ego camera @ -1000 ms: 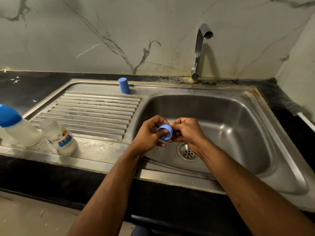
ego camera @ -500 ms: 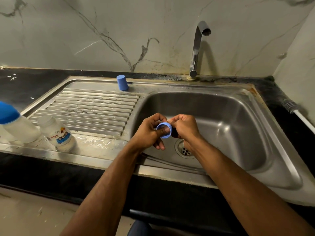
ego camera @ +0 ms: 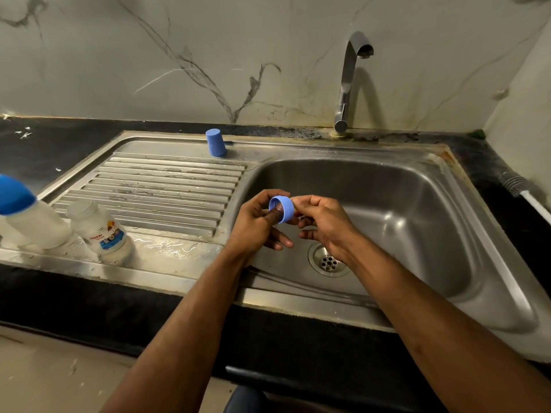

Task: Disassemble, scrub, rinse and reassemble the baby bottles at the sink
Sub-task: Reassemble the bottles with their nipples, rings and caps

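Note:
Over the left part of the sink basin (ego camera: 417, 222), my left hand (ego camera: 258, 226) holds a blue bottle collar ring (ego camera: 283, 208), with the thumb pushed into its opening. My right hand (ego camera: 323, 223) pinches the ring's other side, fingers curled; whether a teat sits between them is hidden. An open bottle (ego camera: 101, 231) with a printed label stands uncapped on the drainboard's front left. Beside it at the frame's left edge stands a second bottle (ego camera: 26, 216) with a blue cap on. A blue cap (ego camera: 216, 143) sits upside down on the drainboard's back rim.
The tap (ego camera: 350, 76) rises behind the basin, and no water runs from it. The drain (ego camera: 328, 260) lies below my right hand. A bottle brush (ego camera: 520, 189) lies on the black counter at the right. Water pools on the ribbed drainboard (ego camera: 167, 186) near the bottles.
The ring has turned in my hands so its side faces up, and my left thumb now sits inside it. Both hands stay over the basin.

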